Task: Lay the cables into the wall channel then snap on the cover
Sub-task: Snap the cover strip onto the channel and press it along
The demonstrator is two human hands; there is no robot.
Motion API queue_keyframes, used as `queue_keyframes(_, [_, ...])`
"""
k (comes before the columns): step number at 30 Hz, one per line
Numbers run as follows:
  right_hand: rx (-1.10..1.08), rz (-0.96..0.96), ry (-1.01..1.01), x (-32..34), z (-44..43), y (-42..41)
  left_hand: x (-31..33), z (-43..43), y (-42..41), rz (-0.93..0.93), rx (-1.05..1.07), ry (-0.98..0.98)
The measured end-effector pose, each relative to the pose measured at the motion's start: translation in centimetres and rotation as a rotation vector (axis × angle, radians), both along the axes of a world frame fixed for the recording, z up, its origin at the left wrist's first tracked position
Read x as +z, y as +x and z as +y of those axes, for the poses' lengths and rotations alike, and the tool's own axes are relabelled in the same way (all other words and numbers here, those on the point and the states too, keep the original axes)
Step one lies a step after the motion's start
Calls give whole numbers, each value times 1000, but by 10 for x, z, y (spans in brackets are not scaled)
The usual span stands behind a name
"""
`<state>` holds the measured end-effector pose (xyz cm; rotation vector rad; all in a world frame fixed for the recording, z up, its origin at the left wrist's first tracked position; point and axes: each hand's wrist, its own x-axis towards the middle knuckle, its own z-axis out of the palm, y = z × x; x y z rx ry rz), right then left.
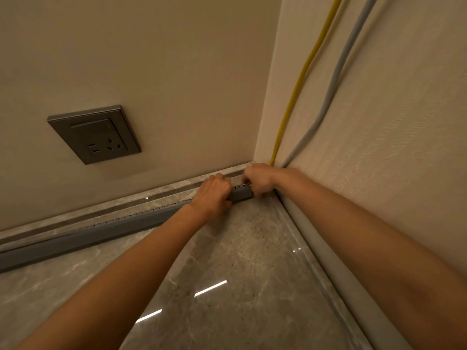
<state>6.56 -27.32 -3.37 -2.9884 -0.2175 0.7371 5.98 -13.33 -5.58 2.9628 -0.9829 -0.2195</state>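
Observation:
A long grey slotted channel point(101, 232) runs along the foot of the left wall on the floor, ending in the room corner. My left hand point(213, 194) grips the channel near its corner end, fingers curled over its top. My right hand point(257, 179) is closed at the very end of the channel point(242, 192), right in the corner. A yellow cable point(300, 82) and a grey cable point(333, 84) hang down the right wall and vanish behind my right hand. Whether that hand pinches a cable is hidden.
A dark wall socket point(94, 135) is set into the left wall above the channel. A stone skirting point(126, 198) lines the left wall, and a pale skirting point(328, 261) lines the right wall. The glossy marble floor point(227, 274) lies under my forearms.

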Motion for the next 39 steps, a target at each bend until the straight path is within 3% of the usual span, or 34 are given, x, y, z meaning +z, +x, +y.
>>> queue_keyframes(8, [-42, -80, 122, -8, 0, -3, 6, -1, 2, 59, 87, -62])
queue_keyframes(16, [-48, -61, 140, -13, -2, -3, 2, -3, -4, 34, 93, -159])
queue_keyframes(31, [-50, -49, 155, -14, -4, 1, -4, -9, -2, 33, 69, -164])
queue_keyframes(39, [-41, -94, 141, -13, -5, -1, -3, -3, 9, 169, 198, -216])
